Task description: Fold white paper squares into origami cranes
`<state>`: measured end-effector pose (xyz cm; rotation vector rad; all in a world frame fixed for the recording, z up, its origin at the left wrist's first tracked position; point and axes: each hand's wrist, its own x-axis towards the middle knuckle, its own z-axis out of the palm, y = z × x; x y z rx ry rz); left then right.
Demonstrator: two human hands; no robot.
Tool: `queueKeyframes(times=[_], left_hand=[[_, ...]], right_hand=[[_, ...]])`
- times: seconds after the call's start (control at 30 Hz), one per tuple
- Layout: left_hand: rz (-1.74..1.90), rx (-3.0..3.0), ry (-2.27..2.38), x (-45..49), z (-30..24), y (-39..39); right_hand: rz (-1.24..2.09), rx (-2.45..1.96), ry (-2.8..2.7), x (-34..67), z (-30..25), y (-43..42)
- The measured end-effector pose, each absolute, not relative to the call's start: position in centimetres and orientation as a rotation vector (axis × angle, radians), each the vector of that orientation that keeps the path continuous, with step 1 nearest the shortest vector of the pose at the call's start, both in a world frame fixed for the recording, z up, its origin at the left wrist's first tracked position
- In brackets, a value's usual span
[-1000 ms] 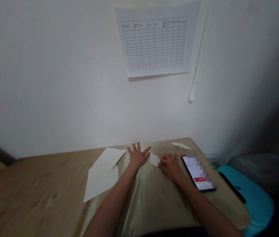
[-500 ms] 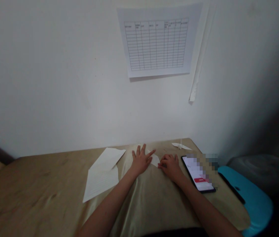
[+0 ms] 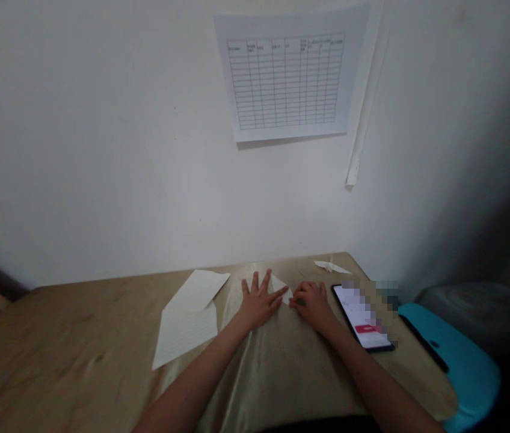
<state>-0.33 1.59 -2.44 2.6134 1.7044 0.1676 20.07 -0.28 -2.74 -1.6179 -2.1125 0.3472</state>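
Observation:
A small folded white paper (image 3: 278, 284) lies on the tan cloth-covered table (image 3: 79, 337) between my two hands. My left hand (image 3: 260, 299) lies flat with fingers spread, its thumb and forefinger resting on the paper's left part. My right hand (image 3: 311, 300) is curled, its fingertips pinching the paper's right corner against the table. Most of the paper is covered by my left hand's fingers.
Two lined white sheets (image 3: 189, 316) lie left of my hands. A folded paper crane (image 3: 331, 265) sits near the wall. A lit phone (image 3: 362, 316) lies to the right, beside a blue stool (image 3: 460, 361). A printed table sheet (image 3: 287, 78) hangs on the wall.
My left hand has slid right across the table onto the folded paper, covering more of it. My right hand has stayed on the paper's right corner.

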Motion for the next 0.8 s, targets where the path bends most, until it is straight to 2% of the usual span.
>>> queueKeyframes(times=[0.8], left_hand=[[0.077, 2.446, 1.855, -0.2, -2.5, 3.8]], right_hand=[[0.367, -1.596, -2.088, 20.1, -2.8, -0.3]])
